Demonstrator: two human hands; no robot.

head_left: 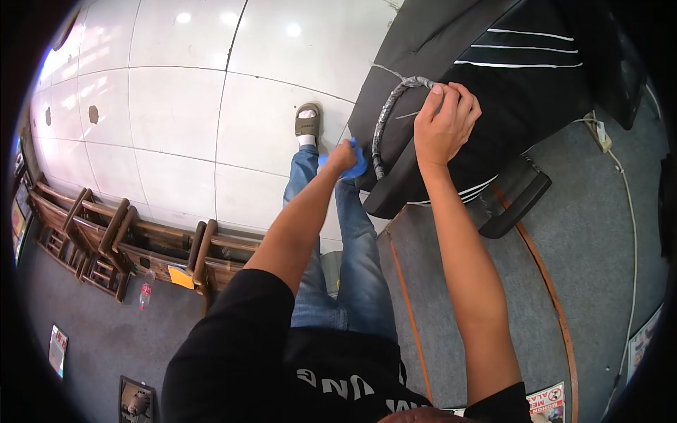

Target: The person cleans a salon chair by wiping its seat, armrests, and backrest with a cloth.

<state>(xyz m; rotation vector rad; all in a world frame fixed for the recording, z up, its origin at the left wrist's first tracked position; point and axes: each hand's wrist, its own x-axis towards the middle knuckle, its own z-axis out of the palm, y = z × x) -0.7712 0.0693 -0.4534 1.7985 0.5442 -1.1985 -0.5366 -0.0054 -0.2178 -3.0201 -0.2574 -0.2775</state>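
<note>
A black padded chair fills the upper right, with white stripes across its dark seat area. Along its near side curves a silvery patterned metal bar beside a black armrest pad. My right hand is closed over the armrest at the upper end of this bar, its fingers bent and their tips partly hidden. In my left hand a bunched blue cloth is gripped, close to the lower end of the bar. From this view I cannot tell whether the cloth touches the chair.
A second black armrest juts out at the right. Wooden bamboo-like chairs line the left, near a plastic bottle. A white cable with a socket runs down the right. White tiles meet grey flooring edged by orange strips.
</note>
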